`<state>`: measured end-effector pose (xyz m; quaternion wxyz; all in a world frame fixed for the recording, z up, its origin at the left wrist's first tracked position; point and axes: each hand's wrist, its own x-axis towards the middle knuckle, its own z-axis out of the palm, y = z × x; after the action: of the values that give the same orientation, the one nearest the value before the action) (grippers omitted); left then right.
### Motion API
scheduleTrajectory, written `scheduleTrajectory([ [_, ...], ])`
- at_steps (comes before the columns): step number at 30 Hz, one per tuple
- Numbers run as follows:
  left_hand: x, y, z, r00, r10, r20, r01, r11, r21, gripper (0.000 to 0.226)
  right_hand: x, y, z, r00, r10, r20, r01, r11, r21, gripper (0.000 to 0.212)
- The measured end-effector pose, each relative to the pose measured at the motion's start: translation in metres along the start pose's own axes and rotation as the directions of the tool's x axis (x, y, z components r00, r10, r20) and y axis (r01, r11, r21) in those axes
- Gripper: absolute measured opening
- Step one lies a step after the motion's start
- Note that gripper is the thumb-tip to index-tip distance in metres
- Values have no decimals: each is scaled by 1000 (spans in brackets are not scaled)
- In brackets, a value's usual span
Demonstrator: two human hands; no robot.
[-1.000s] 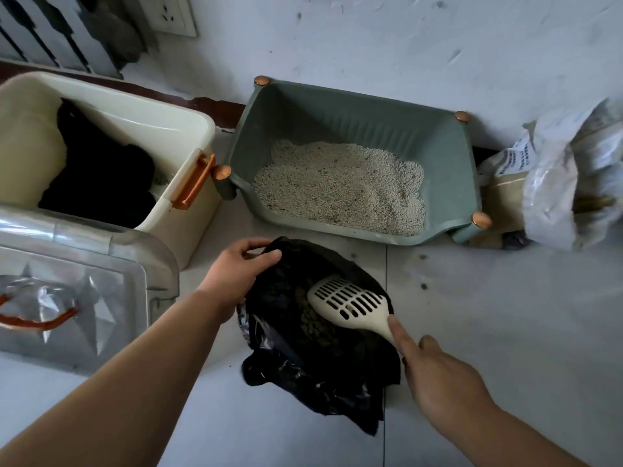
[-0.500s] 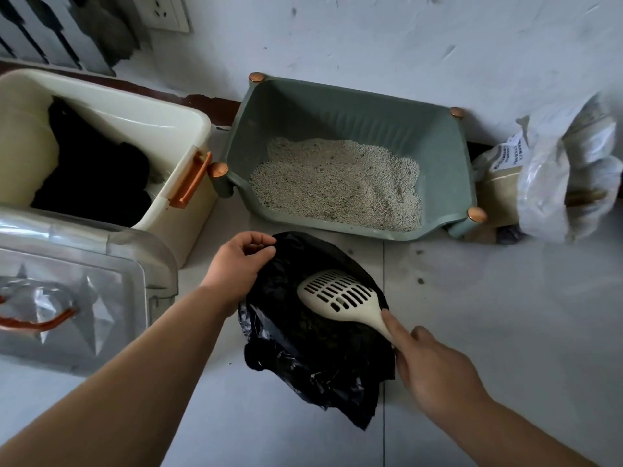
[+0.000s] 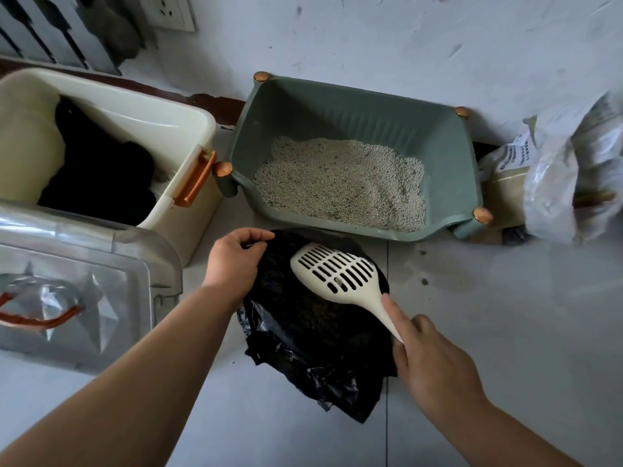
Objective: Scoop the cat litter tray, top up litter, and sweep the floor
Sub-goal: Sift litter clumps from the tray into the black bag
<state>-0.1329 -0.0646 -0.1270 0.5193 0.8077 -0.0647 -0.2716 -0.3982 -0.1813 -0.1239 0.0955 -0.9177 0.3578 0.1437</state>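
Note:
A green litter tray (image 3: 448, 153) with pale grey litter (image 3: 340, 183) stands against the wall. In front of it a black rubbish bag (image 3: 303, 332) lies open on the floor. My left hand (image 3: 232, 261) pinches the bag's rim at its far left side. My right hand (image 3: 435, 365) grips the handle of a cream slotted scoop (image 3: 337, 271), index finger along the handle. The scoop's head hangs over the bag's mouth, turned face down, with a small clump stuck in its slots.
A cream storage box (image 3: 188, 129) with orange handle and dark contents stands at left, a clear lidded bin (image 3: 87, 278) in front of it. A pale plastic bag (image 3: 556, 183) lies right of the tray. Small specks dot the grey floor tiles (image 3: 505, 315).
The scoop's head has shifted slightly up and left over the bag. My left hand's fingers have curled tighter on the bag's rim.

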Motion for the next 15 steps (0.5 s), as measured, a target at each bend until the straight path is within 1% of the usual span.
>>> scheduleTrajectory([
  [1,0,0,-1,1000,2,-20,-2,1000,17,23,0,0,4,1000,-29,-4,29,999,15,80],
  [3,0,2,-1,999,14,-36,-13,999,43,25,3,4,8,998,-33,60,32,999,17,77],
  [5,1,4,0,999,24,-30,-22,997,72,24,7,4,4,999,-48,9,48,999,-23,74],
  [6,2,4,0,999,24,-29,-22,996,91,23,8,5,2,999,-41,7,41,999,-10,75],
  [7,2,3,0,999,21,-29,-18,995,103,23,7,5,2,999,-41,29,41,999,-13,76],
  [8,2,2,0,1000,14,-26,-11,995,103,24,7,6,6,998,-58,11,58,998,1,76],
  [10,0,2,1,1000,-9,-17,10,996,84,26,3,10,9,997,-63,54,62,998,4,75],
  [12,2,1,0,999,-13,-29,16,997,75,25,8,6,2,995,-100,-17,99,995,-17,75],
  [15,3,2,-2,1000,-11,-27,13,996,89,24,3,5,-3,981,-147,-126,154,987,47,78],
])
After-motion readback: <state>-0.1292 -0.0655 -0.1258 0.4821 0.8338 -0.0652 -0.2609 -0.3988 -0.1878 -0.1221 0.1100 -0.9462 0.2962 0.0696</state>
